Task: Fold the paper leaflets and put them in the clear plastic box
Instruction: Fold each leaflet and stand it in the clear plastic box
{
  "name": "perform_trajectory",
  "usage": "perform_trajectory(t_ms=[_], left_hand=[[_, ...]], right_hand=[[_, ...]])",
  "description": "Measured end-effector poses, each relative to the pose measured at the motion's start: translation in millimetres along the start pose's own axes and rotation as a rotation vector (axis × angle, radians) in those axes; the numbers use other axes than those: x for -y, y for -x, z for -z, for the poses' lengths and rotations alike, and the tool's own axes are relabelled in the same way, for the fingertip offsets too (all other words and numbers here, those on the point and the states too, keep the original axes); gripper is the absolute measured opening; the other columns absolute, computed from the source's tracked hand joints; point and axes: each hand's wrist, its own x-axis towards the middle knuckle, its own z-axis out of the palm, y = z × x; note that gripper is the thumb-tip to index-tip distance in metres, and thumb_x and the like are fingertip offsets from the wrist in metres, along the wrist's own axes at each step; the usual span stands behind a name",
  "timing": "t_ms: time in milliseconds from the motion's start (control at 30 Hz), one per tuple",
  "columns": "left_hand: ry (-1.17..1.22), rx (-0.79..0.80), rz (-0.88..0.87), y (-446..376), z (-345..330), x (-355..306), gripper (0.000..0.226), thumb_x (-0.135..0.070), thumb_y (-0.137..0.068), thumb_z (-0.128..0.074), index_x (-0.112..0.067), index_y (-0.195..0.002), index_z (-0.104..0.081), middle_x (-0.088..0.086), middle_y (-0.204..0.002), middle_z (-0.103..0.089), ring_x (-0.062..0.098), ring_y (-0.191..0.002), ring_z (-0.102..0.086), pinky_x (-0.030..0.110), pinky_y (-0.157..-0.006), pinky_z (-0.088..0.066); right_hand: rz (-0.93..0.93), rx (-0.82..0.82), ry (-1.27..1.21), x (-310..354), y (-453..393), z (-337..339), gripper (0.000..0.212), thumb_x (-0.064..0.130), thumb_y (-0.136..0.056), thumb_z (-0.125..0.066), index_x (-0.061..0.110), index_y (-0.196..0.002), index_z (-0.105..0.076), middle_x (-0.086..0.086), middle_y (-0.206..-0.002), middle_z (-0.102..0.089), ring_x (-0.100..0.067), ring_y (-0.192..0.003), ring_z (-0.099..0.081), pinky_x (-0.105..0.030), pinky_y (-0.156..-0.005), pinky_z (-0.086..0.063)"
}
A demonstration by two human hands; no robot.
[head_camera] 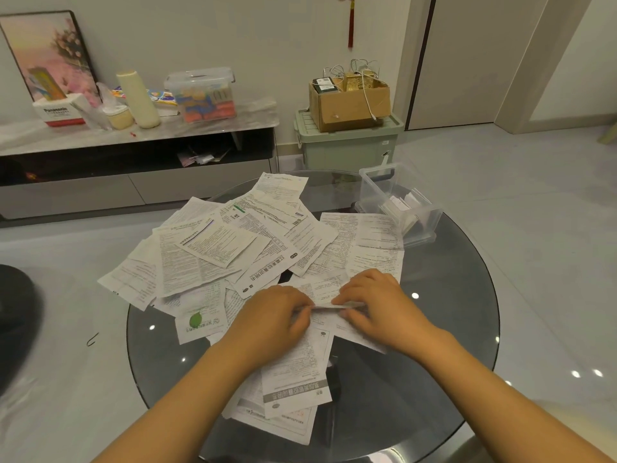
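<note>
Here, thin folded leaflet [337,306], edge-on between hands.

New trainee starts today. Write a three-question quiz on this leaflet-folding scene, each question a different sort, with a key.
1. True or false: both hands grip the same folded leaflet.
2. The clear plastic box sits on which side of the glass table? A. far right B. near left C. centre
3. Fill in: the unfolded leaflets lie loose in a ____.

Key: 1 true, left hand and right hand; 2 A; 3 pile.
</note>
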Motion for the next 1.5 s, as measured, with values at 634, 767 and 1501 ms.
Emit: perform_trajectory(t_ms=[634,767,1501], left_hand=[[0.071,-0.011,0.222,-2.6,-10.8,10.0,0.048,-0.030,-0.085,-0.066,-0.029,-0.129,-0.045,-0.010,-0.118,-0.035,0.002,-0.103,-0.035,0.017,-0.086,-0.035],[0.024,-0.013,0.118,-0.7,-7.4,5.5,0.029,-0.029,-0.087,-0.063,-0.027,-0.115,-0.056,-0.015,-0.101,-0.043,0.003,-0.091,-0.044,0.019,-0.084,-0.039],[0.216,-0.009,0.061,1.1,-7.6,-4.1,0.008,-0.035,-0.092,-0.053,-0.029,-0.098,-0.054,-0.015,-0.088,-0.055,0.001,-0.079,-0.052,0.021,-0.071,-0.043]], right_hand=[[-0.374,0.073,-0.142,9.8,0.8,9.5,0.034,0.026,-0.087,-0.063,0.035,-0.119,-0.056,0.006,-0.088,-0.051,-0.011,-0.083,-0.053,-0.025,-0.076,-0.047],[-0.419,0.073,-0.306,7.2,2.4,15.3,0.022,0.015,-0.085,-0.064,0.028,-0.101,-0.070,0.008,-0.071,-0.056,-0.005,-0.064,-0.052,-0.008,-0.055,-0.039],[-0.426,0.115,-1.061,20.7,5.3,23.6,0.021,0.006,-0.087,-0.062,0.016,-0.105,-0.069,-0.009,-0.101,-0.072,-0.016,-0.091,-0.069,-0.023,-0.077,-0.056]])
